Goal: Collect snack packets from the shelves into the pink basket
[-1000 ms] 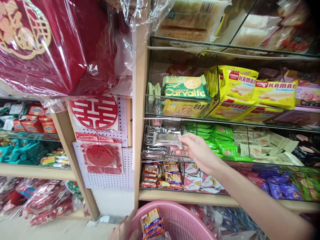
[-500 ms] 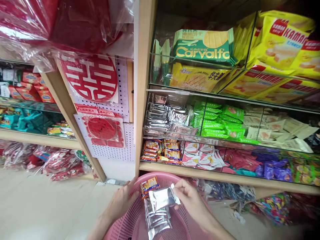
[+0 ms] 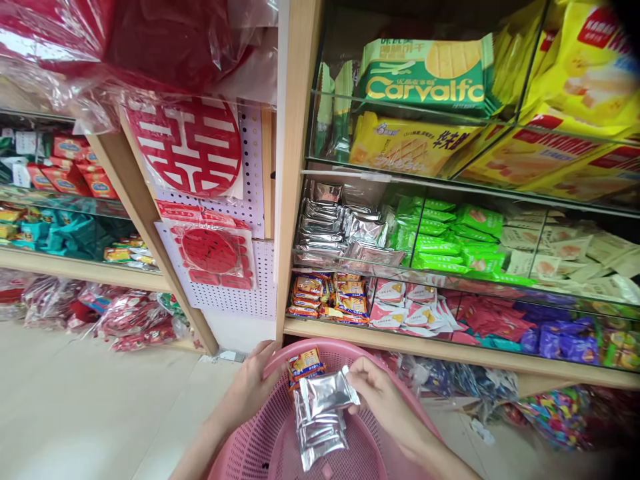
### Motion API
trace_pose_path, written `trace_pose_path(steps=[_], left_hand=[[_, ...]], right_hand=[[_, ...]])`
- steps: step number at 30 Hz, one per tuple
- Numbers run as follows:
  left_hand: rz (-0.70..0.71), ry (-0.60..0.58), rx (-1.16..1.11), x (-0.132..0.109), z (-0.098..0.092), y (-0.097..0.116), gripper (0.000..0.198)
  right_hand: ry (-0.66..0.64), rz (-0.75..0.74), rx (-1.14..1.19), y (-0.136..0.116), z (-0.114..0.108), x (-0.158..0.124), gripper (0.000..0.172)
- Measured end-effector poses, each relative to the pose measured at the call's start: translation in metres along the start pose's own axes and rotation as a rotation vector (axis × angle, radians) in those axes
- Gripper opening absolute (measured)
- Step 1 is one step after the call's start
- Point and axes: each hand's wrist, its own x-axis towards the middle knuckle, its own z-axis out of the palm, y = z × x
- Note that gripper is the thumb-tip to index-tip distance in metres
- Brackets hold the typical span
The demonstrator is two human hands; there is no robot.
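Note:
My left hand [image 3: 253, 387] grips the rim of a pink plastic basket [image 3: 260, 447] at the bottom of the view. My right hand [image 3: 380, 397] pinches the corner of a silver foil packet [image 3: 327, 393] and holds it just above the basket. Under it lie more silver packets [image 3: 320, 433] and an orange snack packet [image 3: 306, 363] inside the basket. On the shelf above, a bin holds a pile of the same silver packets [image 3: 345, 230].
A wooden shelf unit [image 3: 293, 167] carries glass bins of green, white, orange and pink snack packets, with Carvalfo biscuit packs [image 3: 425, 77] higher up. Red paper decorations [image 3: 185, 143] hang on a pegboard at left. Bagged sweets lie on the pale floor [image 3: 75, 413].
My right hand took a silver packet from the shelf bin and brought it down over the basket. The view tilted down, and my left hand shifted along the basket rim.

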Motion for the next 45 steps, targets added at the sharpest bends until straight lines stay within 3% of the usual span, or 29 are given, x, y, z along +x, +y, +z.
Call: trace_pose_path(steps=[3,8,12,15,18,24,27,30,32,34,40,45], left_hand=[[-0.022,-0.004,-0.222,-0.002,-0.004,0.023,0.045],[-0.021,-0.221,-0.686,-0.007,0.003,0.049,0.053],[-0.030,-0.160,-0.799,-0.010,0.015,0.050,0.047],[0.014,-0.116,-0.685,-0.014,0.018,0.049,0.044],[0.064,-0.109,-0.414,-0.021,0.015,0.052,0.044],[0.392,-0.147,0.020,-0.038,0.013,0.054,0.049],[0.571,-0.090,0.153,-0.044,0.014,0.058,0.052],[0.662,-0.096,0.221,-0.049,0.015,0.061,0.053],[0.647,-0.089,0.243,-0.048,0.014,0.056,0.053],[0.563,-0.055,0.250,-0.042,0.011,0.046,0.056],[0.246,0.170,0.246,-0.007,0.002,-0.007,0.036],[0.067,0.135,0.234,0.005,0.006,-0.031,0.042]], right_hand=[[-0.004,0.024,0.031,-0.009,0.002,-0.004,0.031],[-0.039,0.035,0.072,-0.017,0.009,-0.007,0.033],[-0.069,0.049,0.105,-0.019,0.009,-0.007,0.033],[-0.101,0.087,0.149,-0.023,0.006,-0.006,0.036],[-0.154,0.180,0.158,-0.025,-0.001,-0.005,0.038],[-0.504,0.254,-0.030,-0.022,-0.013,-0.003,0.037],[-0.642,0.226,-0.084,-0.026,-0.012,-0.006,0.043],[-0.755,0.219,-0.089,-0.027,-0.011,-0.008,0.046],[-0.754,0.229,-0.110,-0.025,-0.013,-0.007,0.046],[-0.668,0.216,-0.191,-0.020,-0.016,-0.005,0.043],[-0.426,0.073,-0.485,-0.011,-0.014,0.004,0.037],[-0.320,-0.130,-0.811,-0.014,0.001,0.006,0.037]])
